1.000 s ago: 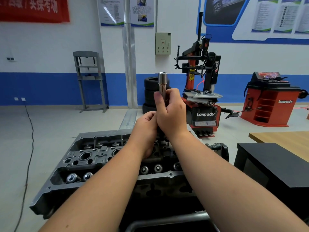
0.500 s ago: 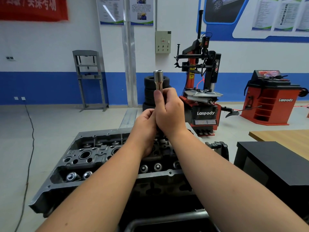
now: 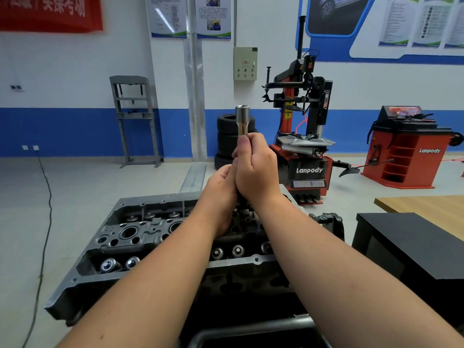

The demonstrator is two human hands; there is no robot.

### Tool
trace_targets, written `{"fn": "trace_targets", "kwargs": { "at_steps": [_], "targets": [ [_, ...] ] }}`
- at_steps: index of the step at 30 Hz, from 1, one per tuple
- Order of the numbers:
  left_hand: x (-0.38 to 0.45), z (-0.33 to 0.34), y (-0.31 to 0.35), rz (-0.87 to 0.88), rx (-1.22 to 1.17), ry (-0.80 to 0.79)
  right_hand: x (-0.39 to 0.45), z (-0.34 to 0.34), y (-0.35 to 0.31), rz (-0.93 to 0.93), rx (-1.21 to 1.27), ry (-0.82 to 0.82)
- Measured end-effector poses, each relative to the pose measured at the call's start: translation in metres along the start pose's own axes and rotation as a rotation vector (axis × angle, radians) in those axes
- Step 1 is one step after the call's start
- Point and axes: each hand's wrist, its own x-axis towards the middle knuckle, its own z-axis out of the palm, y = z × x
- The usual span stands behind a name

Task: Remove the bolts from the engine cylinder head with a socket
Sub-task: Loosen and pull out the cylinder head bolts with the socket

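Note:
A dark grey engine cylinder head [image 3: 130, 234] lies in front of me with valve springs and round bores showing. Upright over its middle stands a long steel socket tool [image 3: 242, 119], its open end pointing up. My right hand [image 3: 256, 172] grips the shaft just below that end. My left hand [image 3: 221, 194] grips the tool lower down, pressed against the right hand. The tool's lower end and any bolt under it are hidden behind my hands.
A black cabinet [image 3: 411, 247] and a wooden tabletop [image 3: 426, 204] stand to the right. Behind are a red tyre changer [image 3: 303, 136], stacked tyres [image 3: 226, 136], a red wheel balancer [image 3: 406, 146] and a grey press frame [image 3: 135, 119]. A cable [image 3: 46, 197] runs across the floor at left.
The socket tool's top has shifted slightly left in view between the frames. Both hands keep the same grip on it.

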Motion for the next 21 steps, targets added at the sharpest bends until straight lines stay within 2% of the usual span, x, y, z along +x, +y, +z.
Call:
{"fn": "trace_targets", "kwargs": {
  "at_steps": [5, 10, 16, 21],
  "targets": [
    [-0.0034, 0.0005, 0.0017, 0.002, -0.006, -0.022, -0.0005, -0.0022, -0.0003, -0.021, 0.009, 0.005],
    [-0.0025, -0.0007, 0.0023, -0.012, -0.066, 0.061, 0.0005, 0.0005, -0.0004, -0.04, -0.044, 0.007],
    [-0.0036, 0.0002, 0.0024, -0.007, 0.0, -0.021, -0.0004, -0.0006, -0.0012, -0.021, -0.002, 0.008],
    [-0.0033, 0.0011, 0.0024, -0.015, -0.032, 0.05, 0.001, -0.0006, 0.0006, -0.027, -0.039, 0.037]
  ]
}}
